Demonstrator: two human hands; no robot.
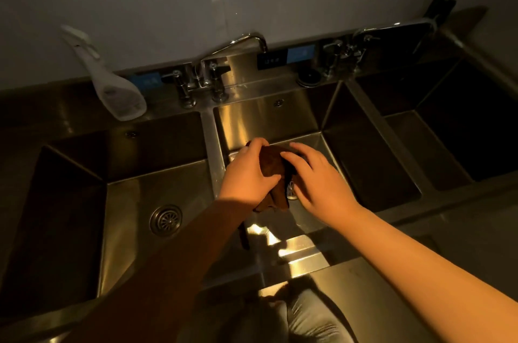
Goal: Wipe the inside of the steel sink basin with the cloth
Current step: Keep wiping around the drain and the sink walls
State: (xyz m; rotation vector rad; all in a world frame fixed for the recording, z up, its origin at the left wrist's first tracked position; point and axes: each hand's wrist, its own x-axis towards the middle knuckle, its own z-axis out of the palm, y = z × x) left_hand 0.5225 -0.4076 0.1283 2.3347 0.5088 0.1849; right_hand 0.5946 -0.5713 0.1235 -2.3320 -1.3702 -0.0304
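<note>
A dark brown cloth (273,166) hangs bunched over the middle steel sink basin (269,121). My left hand (249,174) grips the cloth from the left, fingers and thumb curled round its upper part. My right hand (316,180) holds the cloth's right side, fingers bent over it. The cloth's lower end dangles below both hands, above the basin floor. The middle basin's drain (291,191) shows partly between my hands.
A left basin (157,174) with a round drain (166,220) and a dark right basin (459,141) flank the middle one. A white spray bottle (112,85) stands at the back left. Faucets (224,57) rise behind. A dark pump bottle (440,6) sits far right.
</note>
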